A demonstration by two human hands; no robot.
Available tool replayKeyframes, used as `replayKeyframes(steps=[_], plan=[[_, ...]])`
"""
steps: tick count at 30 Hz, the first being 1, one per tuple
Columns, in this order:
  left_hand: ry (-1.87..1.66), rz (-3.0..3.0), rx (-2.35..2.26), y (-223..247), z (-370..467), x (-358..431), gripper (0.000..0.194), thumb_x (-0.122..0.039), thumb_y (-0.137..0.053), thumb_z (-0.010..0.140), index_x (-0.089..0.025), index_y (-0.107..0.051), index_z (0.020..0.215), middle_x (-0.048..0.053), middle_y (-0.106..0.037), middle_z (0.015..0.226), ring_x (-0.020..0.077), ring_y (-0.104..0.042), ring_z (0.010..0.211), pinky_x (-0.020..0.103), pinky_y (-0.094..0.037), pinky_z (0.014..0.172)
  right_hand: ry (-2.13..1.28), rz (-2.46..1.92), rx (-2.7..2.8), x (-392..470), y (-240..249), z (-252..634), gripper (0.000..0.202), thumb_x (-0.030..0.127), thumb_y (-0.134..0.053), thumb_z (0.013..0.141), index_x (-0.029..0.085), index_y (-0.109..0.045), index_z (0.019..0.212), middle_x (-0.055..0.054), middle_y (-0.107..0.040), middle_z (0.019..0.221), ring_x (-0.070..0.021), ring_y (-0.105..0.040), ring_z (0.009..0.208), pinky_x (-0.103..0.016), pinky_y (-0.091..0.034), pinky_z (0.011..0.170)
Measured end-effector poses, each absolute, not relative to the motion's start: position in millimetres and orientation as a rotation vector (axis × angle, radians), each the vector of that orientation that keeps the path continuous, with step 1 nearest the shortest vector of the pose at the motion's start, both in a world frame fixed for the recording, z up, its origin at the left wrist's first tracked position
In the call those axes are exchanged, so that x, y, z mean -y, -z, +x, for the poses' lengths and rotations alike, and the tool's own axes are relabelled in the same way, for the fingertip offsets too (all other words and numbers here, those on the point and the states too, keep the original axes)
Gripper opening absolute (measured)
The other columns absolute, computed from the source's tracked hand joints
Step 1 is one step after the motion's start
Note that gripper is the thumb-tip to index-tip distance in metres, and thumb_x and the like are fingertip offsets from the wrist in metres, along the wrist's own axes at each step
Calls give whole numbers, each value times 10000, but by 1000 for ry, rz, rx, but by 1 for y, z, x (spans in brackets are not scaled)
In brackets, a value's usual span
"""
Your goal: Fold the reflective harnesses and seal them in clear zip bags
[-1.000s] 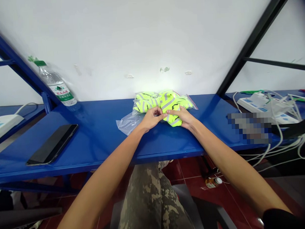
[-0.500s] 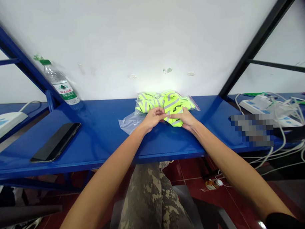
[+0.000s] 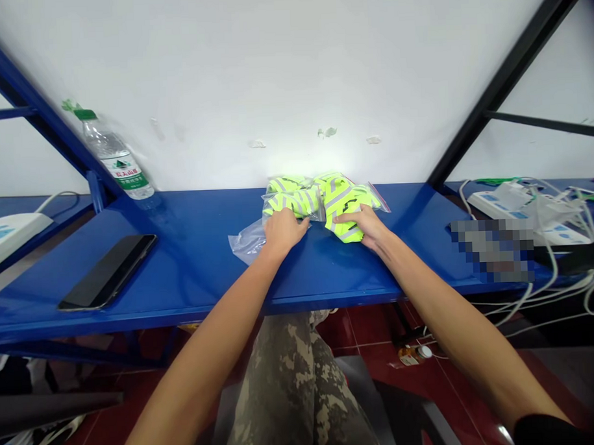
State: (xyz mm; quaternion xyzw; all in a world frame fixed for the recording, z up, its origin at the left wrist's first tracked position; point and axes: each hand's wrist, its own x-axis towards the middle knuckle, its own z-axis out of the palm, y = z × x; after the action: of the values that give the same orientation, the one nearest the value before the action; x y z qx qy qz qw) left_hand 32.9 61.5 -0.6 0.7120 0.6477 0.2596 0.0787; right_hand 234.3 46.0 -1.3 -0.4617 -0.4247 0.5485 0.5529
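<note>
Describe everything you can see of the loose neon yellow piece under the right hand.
The neon yellow reflective piece is soft fabric, fluorescent yellow with grey reflective stripes and small black marks, bunched into a compact wad. It lies on the blue shelf, outside the clear plastic bags of similar pieces behind and left of it. The right hand rests on its right side; the left hand touches the bags.

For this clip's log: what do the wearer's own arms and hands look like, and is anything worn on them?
Both forearms are bare, with no gloves, rings or wristbands visible on the left hand or the right hand. A black sleeve covers the right upper arm at the picture's lower right corner. No sleeve shows on the left arm in view.
</note>
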Motion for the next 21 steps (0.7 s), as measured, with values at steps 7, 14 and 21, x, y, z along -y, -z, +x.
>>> replayKeyframes(steps=[7, 14, 21], plan=[[-884, 2141, -1723, -1, 32, -59, 487, -464, -783, 564, -232, -380, 420, 2, -339, 383, 211, -499, 503, 308, -308, 549, -1346, -1089, 1031, -45, 0, 234, 393, 89, -843, 441, 183, -706, 797, -58, -773, 843, -322, -732, 858, -413, -602, 753], [-1031, 2208, -1571, -14, 35, -51, 393, -267, -502, 807, -210, -357, 446, 27, -383, 463, 168, -403, 508, 329, -249, 593, -1377, -1053, 1012, -47, 2, 235, 424, 95, -850, 429, 182, -717, 822, -54, -775, 853, -325, -732, 864, -408, -595, 749], [-1648, 2213, -1550, -20, 43, -35, 282, -225, -439, 862, -207, -400, 583, 12, -438, 566, 144, -396, 569, 312, -282, 621, -1374, -1056, 994, -48, 0, 234, 405, 112, -851, 440, 175, -724, 820, -51, -770, 822, -304, -725, 795, -393, -582, 694]])
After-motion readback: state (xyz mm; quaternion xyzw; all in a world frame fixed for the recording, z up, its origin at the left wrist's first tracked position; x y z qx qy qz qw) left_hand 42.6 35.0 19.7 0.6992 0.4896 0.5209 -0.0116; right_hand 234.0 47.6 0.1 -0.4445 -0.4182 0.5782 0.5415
